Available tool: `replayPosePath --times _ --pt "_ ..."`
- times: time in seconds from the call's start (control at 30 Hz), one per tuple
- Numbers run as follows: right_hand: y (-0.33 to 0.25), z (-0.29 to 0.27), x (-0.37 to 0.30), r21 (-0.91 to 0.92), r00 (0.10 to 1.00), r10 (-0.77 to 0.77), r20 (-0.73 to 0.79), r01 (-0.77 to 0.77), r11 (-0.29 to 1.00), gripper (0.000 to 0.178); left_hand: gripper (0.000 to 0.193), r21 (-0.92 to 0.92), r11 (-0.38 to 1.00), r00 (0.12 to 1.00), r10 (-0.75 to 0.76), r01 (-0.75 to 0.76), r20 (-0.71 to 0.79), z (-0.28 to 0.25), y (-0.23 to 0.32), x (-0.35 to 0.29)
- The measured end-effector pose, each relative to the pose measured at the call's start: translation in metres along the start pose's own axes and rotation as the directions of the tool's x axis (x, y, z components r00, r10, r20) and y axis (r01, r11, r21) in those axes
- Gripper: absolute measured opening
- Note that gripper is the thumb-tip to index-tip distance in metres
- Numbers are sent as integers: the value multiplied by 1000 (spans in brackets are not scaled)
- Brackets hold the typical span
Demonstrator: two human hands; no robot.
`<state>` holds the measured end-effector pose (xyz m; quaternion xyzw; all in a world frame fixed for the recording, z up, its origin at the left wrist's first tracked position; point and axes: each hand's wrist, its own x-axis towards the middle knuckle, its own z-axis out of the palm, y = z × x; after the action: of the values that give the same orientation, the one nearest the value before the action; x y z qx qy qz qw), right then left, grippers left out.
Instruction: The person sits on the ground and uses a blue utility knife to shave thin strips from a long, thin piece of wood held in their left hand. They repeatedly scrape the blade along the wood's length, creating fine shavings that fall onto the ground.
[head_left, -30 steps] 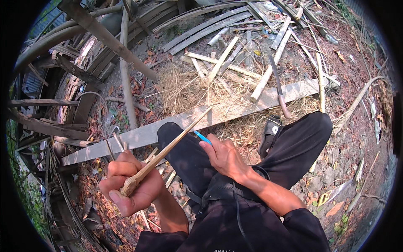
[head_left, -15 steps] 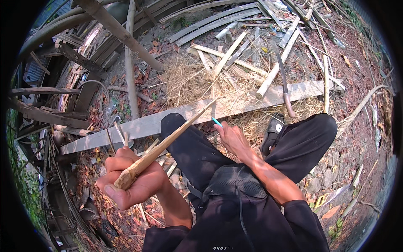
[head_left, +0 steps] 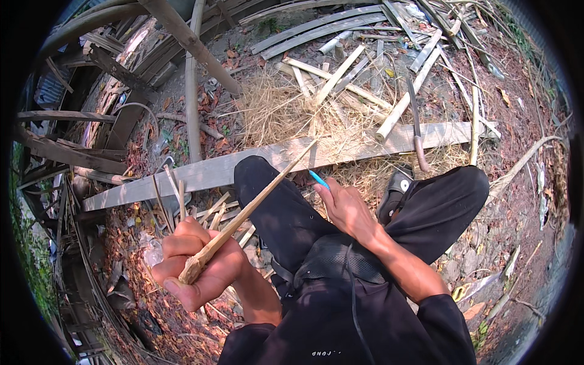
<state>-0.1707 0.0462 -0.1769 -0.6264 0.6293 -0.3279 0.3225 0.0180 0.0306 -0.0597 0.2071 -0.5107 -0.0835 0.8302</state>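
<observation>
Closed around the thick end of a long, tapered strip of pale wood or bamboo (head_left: 243, 214), my left hand (head_left: 198, 261) is at the lower left. The strip slants up and away to the right, its thin tip in front of the grey plank (head_left: 213, 174). My right hand (head_left: 348, 210), near the middle, is closed on the turquoise handle of a knife (head_left: 319, 179). What looks like its narrow blade points away over the plank, just right of the strip's tip. Strip and knife appear apart.
A long blade with a brown handle (head_left: 418, 146) leans across the plank. Straw-like shavings (head_left: 274, 112) and split poles (head_left: 340, 74) lie beyond it. A yellow-handled saw (head_left: 466, 289) rests at the lower right. Poles and timber (head_left: 194, 52) stand at the left.
My left hand has shifted a little to the right with the strip, which looks slightly thinner and turned. My right hand has moved slightly right and down, still holding the knife.
</observation>
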Motion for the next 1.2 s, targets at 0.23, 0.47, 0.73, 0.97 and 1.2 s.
replayPosePath --times 0.23,0.47,0.73,0.97,1.2 --pt "22 20 6 -240 997 31 -73 -48 970 37 35 32 999 998 -18 16 53 11 5 -2" --pt "-52 -18 -27 123 986 -163 32 158 980 28 37 -89 993 994 82 -75 77 -5 1 -8" --pt "-63 -7 -43 310 983 -108 148 58 949 23 34 -122 985 988 134 -124 72 5 4 -10" --pt "-71 -20 -51 254 981 -168 99 139 957 30 38 -66 982 980 180 -175 78 8 5 -12" --pt "-27 -15 -19 168 996 -71 62 60 984 27 34 -43 990 986 136 -132 99 5 6 -8"
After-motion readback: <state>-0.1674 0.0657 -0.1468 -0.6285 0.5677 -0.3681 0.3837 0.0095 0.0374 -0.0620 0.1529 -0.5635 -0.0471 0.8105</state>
